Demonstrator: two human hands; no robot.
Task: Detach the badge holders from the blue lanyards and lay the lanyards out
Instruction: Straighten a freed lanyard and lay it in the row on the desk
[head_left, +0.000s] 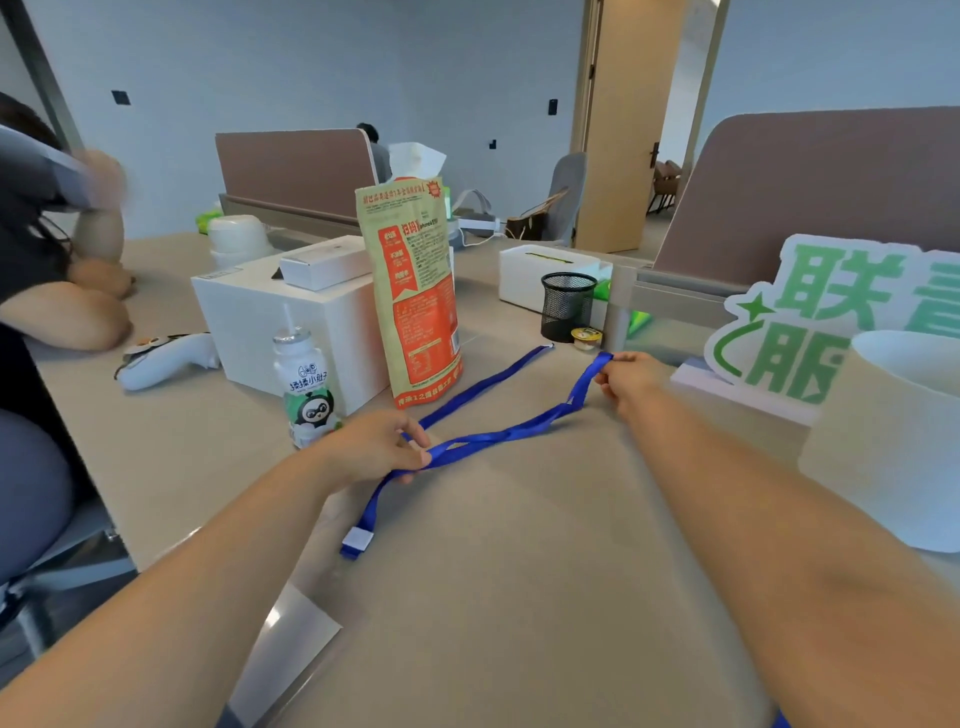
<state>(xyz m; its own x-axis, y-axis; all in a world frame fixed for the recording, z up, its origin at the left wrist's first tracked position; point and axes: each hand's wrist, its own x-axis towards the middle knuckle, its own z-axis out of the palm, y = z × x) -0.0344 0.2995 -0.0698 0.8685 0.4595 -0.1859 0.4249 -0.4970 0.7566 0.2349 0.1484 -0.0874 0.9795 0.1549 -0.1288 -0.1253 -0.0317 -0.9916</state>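
A blue lanyard (511, 431) is stretched across the beige desk between my two hands. My right hand (631, 382) pinches its looped end at the far right. My left hand (379, 447) grips its middle, and the tail with a white clip end (358, 540) trails toward me. A second blue lanyard (485, 384) lies flat behind it, running from my left hand up to a small white end near the mesh cup. A clear badge holder (291, 639) lies at the desk's near left edge, apart from both lanyards.
A snack bag (415, 291), a small drink bottle (306, 384) and a white box (270, 317) stand at the left rear. A black mesh cup (567, 306) and a green-lettered sign (810, 322) are at the right, with a white cup (893, 436) close by. Another person sits at far left.
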